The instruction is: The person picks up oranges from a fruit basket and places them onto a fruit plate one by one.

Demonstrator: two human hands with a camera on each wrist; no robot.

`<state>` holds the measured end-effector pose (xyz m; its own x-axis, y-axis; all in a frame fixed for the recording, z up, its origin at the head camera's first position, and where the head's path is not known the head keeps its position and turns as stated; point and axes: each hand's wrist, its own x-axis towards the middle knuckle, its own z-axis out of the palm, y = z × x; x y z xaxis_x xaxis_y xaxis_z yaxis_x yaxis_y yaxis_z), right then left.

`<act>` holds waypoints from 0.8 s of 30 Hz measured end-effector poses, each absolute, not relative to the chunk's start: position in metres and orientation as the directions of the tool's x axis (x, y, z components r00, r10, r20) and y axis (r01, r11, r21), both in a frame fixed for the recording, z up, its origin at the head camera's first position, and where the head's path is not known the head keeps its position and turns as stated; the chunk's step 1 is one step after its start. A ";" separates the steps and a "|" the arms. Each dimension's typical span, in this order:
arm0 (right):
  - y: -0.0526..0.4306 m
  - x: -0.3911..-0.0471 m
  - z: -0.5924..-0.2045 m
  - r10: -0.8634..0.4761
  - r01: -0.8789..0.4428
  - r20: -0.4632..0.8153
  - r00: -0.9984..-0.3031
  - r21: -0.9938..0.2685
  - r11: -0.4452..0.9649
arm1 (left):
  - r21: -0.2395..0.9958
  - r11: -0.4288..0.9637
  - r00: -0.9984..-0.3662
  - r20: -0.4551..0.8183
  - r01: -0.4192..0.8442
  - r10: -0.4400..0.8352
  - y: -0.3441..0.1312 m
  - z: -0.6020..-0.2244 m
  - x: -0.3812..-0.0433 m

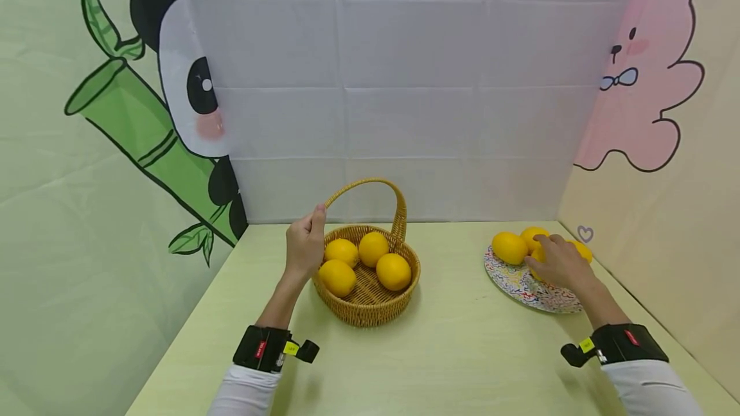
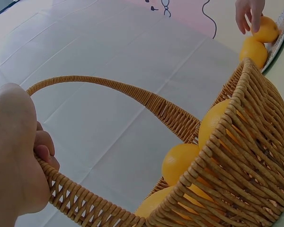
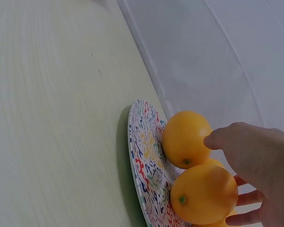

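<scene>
My left hand (image 1: 306, 242) grips one side of the arched handle (image 1: 400, 214) of a brown wicker basket (image 1: 365, 314). Several oranges, among them one orange (image 1: 394, 272) at the right, lie inside it. Over at the right, my right hand (image 1: 559, 262) is above a round plate (image 1: 511, 280) with a multicoloured squiggle pattern, holding several oranges. In the right wrist view its thumb is at the upper orange (image 3: 186, 139), while its spread fingers reach behind the nearer orange (image 3: 204, 194). The hand partly hides the oranges under it in the head view.
Both basket and plate stand on a pale wooden table (image 1: 451, 352). A white cloth backdrop (image 1: 405, 114) rises behind its far edge. Side panels with a printed panda (image 1: 191, 82) and a pink bear (image 1: 642, 108) flank the table.
</scene>
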<state>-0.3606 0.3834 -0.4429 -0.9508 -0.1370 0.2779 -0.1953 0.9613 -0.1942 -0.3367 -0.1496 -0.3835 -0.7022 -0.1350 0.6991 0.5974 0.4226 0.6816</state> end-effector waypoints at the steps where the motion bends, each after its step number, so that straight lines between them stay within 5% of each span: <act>1: 0.383 -0.360 -0.442 -0.140 -0.199 0.284 -0.949 -0.190 0.962 | 0.681 0.423 -0.702 0.699 0.597 -0.134 -0.149 -0.383 -0.336; 24: 0.318 -0.347 -0.410 -0.317 -0.396 0.377 -0.870 -0.150 0.906 | 0.673 0.458 -0.693 0.704 0.580 -0.155 -0.147 -0.384 -0.339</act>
<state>-0.3465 0.3184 -0.4103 -0.8701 -0.3174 0.3771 -0.3955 0.9061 -0.1501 -0.3392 -0.1470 -0.3837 -0.6935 -0.1552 0.7036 0.5804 0.4583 0.6731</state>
